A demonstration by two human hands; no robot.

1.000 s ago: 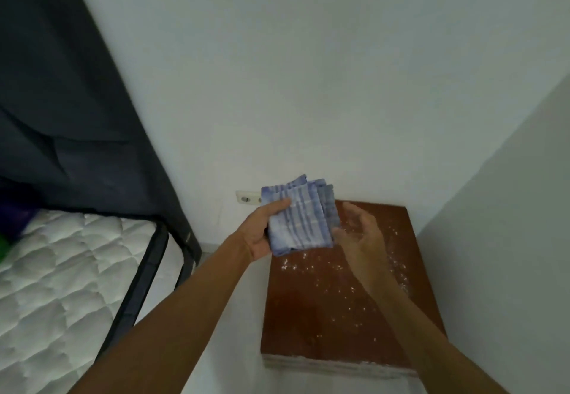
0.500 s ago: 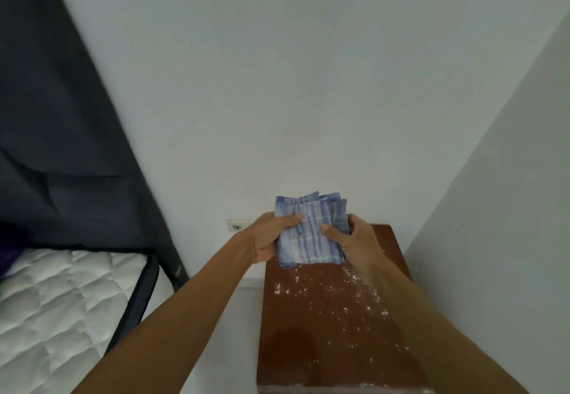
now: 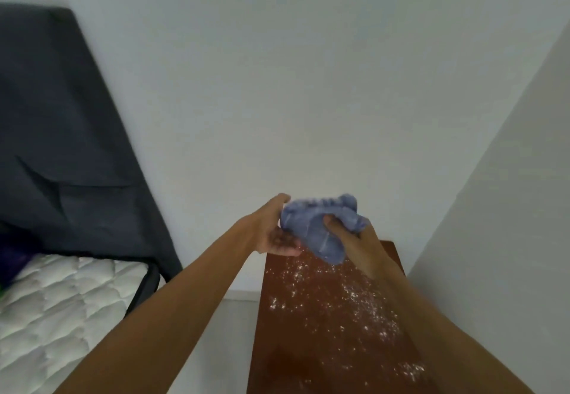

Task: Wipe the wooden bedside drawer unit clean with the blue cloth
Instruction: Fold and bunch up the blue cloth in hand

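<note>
The cloth (image 3: 320, 227) was blue and all bunched up. It was held in the air over the far end of the unit (image 3: 324, 316). Its low tip hung close to the brown wood top, and I could not tell if it touched.

The unit's top had lots of little white specks (image 3: 364, 307) on it, mostly in the middle and on the right side. The near part of the top looked darker, with few specks. The left edge of the unit was in plain sight and ran straight toward the person. The right edge was mostly hidden behind the right arm. The far right corner showed, and it sat near the side wall (image 3: 509, 208). The far edge was close to the back wall (image 3: 308, 85). So the unit sat in a corner, with walls on two sides.

On the left there was a strip of floor (image 3: 234, 316) between the unit and the bed (image 3: 61, 301). That was the open side.

The left hand (image 3: 274, 230) gripped the cloth's left edge, thumb on top and fingers curled below. The right hand (image 3: 354, 239) gripped the right side, with its thumb pushed into the cloth and the cloth bulging over its fingers.

The bed had a white quilted top, and a dark headboard (image 3: 61, 131) leaned up behind it.
</note>
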